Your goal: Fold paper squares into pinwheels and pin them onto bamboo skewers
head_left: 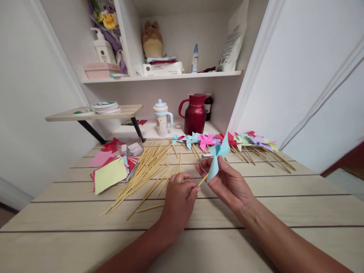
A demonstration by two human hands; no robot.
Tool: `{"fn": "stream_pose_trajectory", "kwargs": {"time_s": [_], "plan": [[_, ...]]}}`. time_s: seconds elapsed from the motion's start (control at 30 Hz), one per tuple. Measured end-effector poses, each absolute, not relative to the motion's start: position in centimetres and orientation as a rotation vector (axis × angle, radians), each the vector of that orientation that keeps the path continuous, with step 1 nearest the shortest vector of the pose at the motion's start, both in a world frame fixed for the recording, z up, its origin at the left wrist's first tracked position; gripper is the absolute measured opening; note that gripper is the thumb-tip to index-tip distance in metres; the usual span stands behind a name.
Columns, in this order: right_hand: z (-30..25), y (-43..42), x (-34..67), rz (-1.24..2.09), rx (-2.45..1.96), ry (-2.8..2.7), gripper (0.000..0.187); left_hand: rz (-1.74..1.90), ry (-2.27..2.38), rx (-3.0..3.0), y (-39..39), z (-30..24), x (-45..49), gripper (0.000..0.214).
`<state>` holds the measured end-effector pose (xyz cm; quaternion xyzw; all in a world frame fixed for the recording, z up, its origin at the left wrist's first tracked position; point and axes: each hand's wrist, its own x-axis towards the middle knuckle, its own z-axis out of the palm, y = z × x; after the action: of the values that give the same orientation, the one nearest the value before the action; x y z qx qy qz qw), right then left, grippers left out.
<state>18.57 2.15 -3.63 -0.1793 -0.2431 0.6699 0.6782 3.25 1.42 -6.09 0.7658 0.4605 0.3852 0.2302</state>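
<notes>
My right hand (227,184) pinches a light blue paper pinwheel (217,156), holding it upright above the table. My left hand (180,197) is closed around the lower end of a thin wooden stick (202,180) that runs up to the back of that pinwheel. Both hands meet near the middle of the table (284,212). A loose heap of wooden sticks (148,168) lies just left of my left hand. Finished pinwheels on sticks (241,146) lie in a row behind my right hand.
A stack of coloured paper squares (112,172) sits at the left with a small clear packet (132,148) behind it. A red jug (195,113) and a spouted cup (162,119) stand at the back. Shelves above hold bottles, boxes and a plush toy.
</notes>
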Motion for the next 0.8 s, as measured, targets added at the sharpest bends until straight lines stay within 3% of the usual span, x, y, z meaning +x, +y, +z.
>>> {"fn": "stream_pose_trajectory", "kwargs": {"time_s": [0.33,0.57,0.8], "plan": [[-3.5,2.6,21.0,1.294,-0.590,-0.701,0.017,1.338,1.336,1.491,1.9,-4.0,-0.4,0.020],[-4.4,1.8,20.9,1.097,-0.860,-1.014,0.030,1.518,1.350,1.546,2.4,-4.9,-0.9,0.010],[-4.1,1.4,20.7,0.841,-0.766,-1.489,0.002,1.573,1.328,1.609,2.0,-4.7,-0.7,0.006]]}}
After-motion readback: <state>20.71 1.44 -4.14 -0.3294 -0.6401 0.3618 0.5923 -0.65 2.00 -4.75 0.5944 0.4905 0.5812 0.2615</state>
